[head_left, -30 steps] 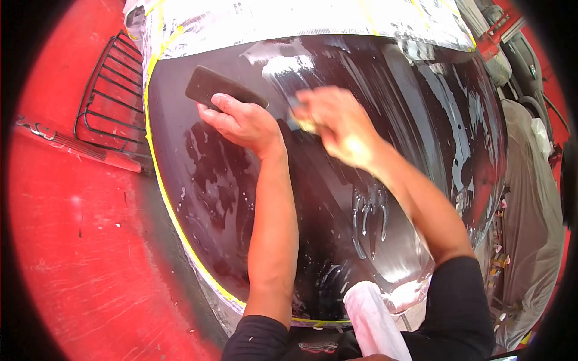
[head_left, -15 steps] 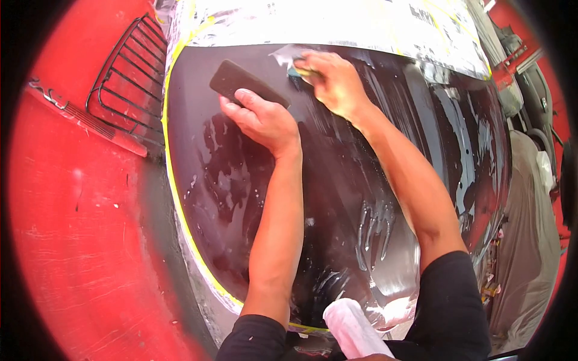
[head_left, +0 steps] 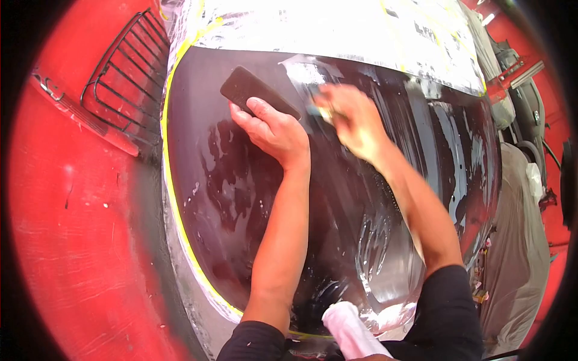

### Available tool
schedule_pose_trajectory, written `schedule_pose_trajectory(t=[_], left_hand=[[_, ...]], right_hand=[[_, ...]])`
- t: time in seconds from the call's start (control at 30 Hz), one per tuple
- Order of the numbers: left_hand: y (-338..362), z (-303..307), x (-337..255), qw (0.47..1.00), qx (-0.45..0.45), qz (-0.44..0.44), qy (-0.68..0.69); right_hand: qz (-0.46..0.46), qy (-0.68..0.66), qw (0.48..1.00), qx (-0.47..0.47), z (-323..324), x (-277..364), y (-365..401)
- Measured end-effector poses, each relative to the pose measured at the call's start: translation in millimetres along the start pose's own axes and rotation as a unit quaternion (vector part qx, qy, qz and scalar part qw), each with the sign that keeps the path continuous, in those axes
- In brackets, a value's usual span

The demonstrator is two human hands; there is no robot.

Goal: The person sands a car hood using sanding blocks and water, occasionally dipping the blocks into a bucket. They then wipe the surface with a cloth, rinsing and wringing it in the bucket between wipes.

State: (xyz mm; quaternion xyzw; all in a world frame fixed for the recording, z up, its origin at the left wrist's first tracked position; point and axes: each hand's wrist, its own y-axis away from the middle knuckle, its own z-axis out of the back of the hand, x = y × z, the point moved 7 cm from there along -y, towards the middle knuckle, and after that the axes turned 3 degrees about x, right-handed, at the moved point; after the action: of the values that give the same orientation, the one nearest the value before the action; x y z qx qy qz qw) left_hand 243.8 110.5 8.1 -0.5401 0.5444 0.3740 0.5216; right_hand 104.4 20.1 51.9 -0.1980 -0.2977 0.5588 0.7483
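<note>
My left hand (head_left: 274,131) is closed on a flat, dark rectangular block (head_left: 259,91), thumb on its near edge, above the upper left of a dark glossy car panel (head_left: 241,265). Smeared by motion, my right hand (head_left: 352,120) grips a small yellowish and bluish pad (head_left: 322,111) near the panel's surface. Wet streaks and patches of liquid cover much of the panel. A pale wet patch (head_left: 307,73) shows just beyond the pad.
White masking sheet (head_left: 301,27) with yellow tape (head_left: 170,180) borders the panel. A black metal rack (head_left: 129,72) lies on the red floor (head_left: 72,240) at left. Grey covers (head_left: 518,253) drape something at right. A white cloth roll (head_left: 352,331) is at bottom centre.
My right hand and its pad have moved down and to the right, toward me. The view has shifted slightly; my left hand still holds the dark block.
</note>
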Motion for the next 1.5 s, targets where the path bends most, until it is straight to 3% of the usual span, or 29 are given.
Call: schedule_pose_trajectory(t=[0.07, 0.1, 0.17, 0.23, 0.27, 0.37, 0.43, 0.57, 0.63, 0.73, 0.83, 0.93, 1.03, 1.17, 1.23, 1.3, 1.37, 1.43, 1.5], left_hand=[[4, -1, -3, 1.0, 0.012, 0.005, 0.019], [5, -3, -6, 0.999, 0.02, 0.004, 0.035], [3, -3, -5, 0.998, 0.024, 0.011, 0.058], [5, -2, -1, 0.996, 0.022, 0.019, 0.079], [3, -1, 0, 0.998, 0.018, 0.015, 0.061], [2, -3, -4, 0.998, 0.029, 0.011, 0.059], [5, -4, -4, 0.997, 0.039, 0.016, 0.071], [6, -6, 1, 0.998, 0.025, -0.019, 0.052], [3, 0, 1, 0.999, 0.005, -0.037, 0.012], [3, -1, -5, 0.998, 0.019, 0.032, 0.051], [4, -4, -2, 1.0, 0.007, -0.016, 0.024], [6, -3, -6, 1.0, 0.016, -0.013, 0.01], [2, -2, 2, 1.0, 0.008, -0.024, 0.011], [3, -5, 1, 1.0, 0.005, -0.017, 0.023], [3, -6, 0, 0.999, 0.014, -0.007, 0.043], [4, -5, 1, 0.999, 0.009, -0.012, 0.037], [1, -4, 1, 0.999, 0.007, -0.018, 0.047], [-1, -1, 1, 0.999, -0.001, -0.028, 0.022], [0, -9, -2, 1.0, 0.003, -0.025, 0.011]], right_hand=[[-0.005, -0.001, 1.0, -0.024, 14, 19, 31], [-0.048, 0.025, 0.998, 0.023, 14, 16, 34], [-0.007, 0.005, 1.0, 0.015, 2, -2, -2], [-0.066, -0.032, 0.997, 0.035, -19, -28, -43], [-0.05, -0.036, 0.998, 0.017, -18, -27, -41], [-0.062, 0.03, 0.997, 0.02, 3, -13, 4], [-0.116, 0.022, 0.993, 0.03, 19, 3, 34], [-0.084, 0.047, 0.995, 0.004, -7, -38, -27], [-0.096, -0.007, 0.995, 0.014, -16, -43, -50], [-0.079, 0.031, 0.996, 0.009, 8, -18, 10], [-0.127, 0.025, 0.991, 0.037, 21, 1, 47], [-0.063, 0.05, 0.996, 0.031, 0, -23, -13], [0.002, -0.002, 0.999, -0.052, -10, -27, -36], [-0.078, 0.011, 0.995, 0.058, 23, 26, 71], [-0.089, 0.006, 0.993, 0.077, 31, 31, 76], [-0.03, 0.027, 0.999, 0.004, 17, 1, 32], [-0.089, 0.023, 0.996, 0.005, -2, -38, -25], [-0.045, 0.015, 0.997, -0.066, -5, -36, -20], [-0.063, 0.027, 0.998, -0.011, 21, -4, 31]])
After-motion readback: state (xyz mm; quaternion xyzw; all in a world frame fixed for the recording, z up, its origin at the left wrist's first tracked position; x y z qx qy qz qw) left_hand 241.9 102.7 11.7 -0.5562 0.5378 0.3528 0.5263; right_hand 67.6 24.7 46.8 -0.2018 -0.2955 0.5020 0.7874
